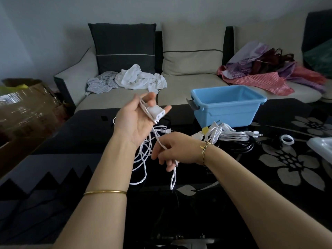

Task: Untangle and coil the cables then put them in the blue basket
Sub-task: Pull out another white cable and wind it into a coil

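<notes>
1. Across from me stands a pale sofa (188, 87) with dark trim.
2. A dark grey cushion (124, 49) with a light stripe leans upright against its back, and a beige cushion (193, 51) with a dark stripe stands just beside it.
3. A crumpled white cloth (142, 79) lies on the seat, touching a grey checked cloth (100, 83) to its left.
4. A heap of purple, maroon and red checked bags (265, 69) lies at the sofa's right end.
5. To my left sits a taped cardboard box (27, 108).
6. The black tabletop (291, 164) bears grey flower patterns.
7. A small white ring (287, 139) lies on it, near a white tray (321, 146) at the right edge.
</notes>
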A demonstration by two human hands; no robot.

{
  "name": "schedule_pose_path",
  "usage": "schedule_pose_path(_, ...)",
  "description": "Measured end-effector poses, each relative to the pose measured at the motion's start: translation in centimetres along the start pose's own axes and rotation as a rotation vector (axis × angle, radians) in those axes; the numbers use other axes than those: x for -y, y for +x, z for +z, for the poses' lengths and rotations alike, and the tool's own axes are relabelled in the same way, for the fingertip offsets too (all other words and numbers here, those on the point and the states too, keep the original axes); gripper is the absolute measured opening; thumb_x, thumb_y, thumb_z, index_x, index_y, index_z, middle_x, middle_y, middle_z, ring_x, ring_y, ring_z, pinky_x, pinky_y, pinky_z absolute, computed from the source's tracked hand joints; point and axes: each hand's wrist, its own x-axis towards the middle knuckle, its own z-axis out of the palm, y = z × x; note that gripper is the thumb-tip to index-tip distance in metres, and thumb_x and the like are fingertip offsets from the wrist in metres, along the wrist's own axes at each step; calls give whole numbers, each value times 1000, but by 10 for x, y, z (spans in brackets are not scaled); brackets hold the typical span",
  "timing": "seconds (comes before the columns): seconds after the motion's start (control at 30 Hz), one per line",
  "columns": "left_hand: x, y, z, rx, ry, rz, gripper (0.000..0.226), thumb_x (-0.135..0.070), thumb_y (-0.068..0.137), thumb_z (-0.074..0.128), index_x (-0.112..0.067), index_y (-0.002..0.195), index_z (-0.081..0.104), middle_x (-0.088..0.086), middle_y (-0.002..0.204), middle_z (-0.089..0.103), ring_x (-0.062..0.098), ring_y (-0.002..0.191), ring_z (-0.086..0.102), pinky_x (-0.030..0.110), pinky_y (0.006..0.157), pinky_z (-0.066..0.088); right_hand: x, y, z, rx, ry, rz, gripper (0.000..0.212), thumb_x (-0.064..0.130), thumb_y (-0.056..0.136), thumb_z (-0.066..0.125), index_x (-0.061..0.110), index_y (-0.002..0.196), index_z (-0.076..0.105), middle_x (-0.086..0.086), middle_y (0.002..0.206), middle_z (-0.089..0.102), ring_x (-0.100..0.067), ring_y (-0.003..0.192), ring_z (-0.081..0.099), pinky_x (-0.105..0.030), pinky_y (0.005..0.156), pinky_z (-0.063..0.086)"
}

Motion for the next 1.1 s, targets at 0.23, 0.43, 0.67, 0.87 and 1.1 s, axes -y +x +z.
schedule_pose_path(0.23,4,4,-10,-198,701,308,24,-15,104,34,-19,123,48,0,67,65,7,60,52,42,78,51,5,-18,-17,-276,-11,-50,11,9,81,62,12,79,72,11,48,52,-9,45,53,-19,47,47)
schedule_pose_path(0.43,10,-6,0,9,1607,241,20,-16,100,35,-3,93,49,3,73,66,16,63,54,31,65,43,9,-19,-27,-737,-469,-85,17,11,77,58,22,82,69,4,81,59,-15,78,57,-31,66,48)
schedule_pose_path(0.67,8,-18,13,174,1313,-272,45,-47,97,41,-8,108,62,-4,48,48,11,46,45,22,44,45,-5,-12,-37,-1031,-309,-102,12,10,76,64,17,85,66,-2,88,60,-22,78,57,-37,71,49)
schedule_pose_path(0.87,-1,-19,16,296,903,-391,34,-23,96,44,3,101,65,-9,39,25,5,37,22,18,38,33,-9,-6,-32,-1009,43,-86,7,22,77,71,18,76,65,8,72,62,-10,75,58,-13,65,43)
schedule_pose_path(1.1,-19,-7,-1,540,-140,-581,50,-26,103,25,13,124,48,-1,49,38,9,49,33,26,55,44,-28,10,-14,-839,292,-4,18,18,77,75,17,66,61,-4,69,70,-24,72,69,-45,77,57)
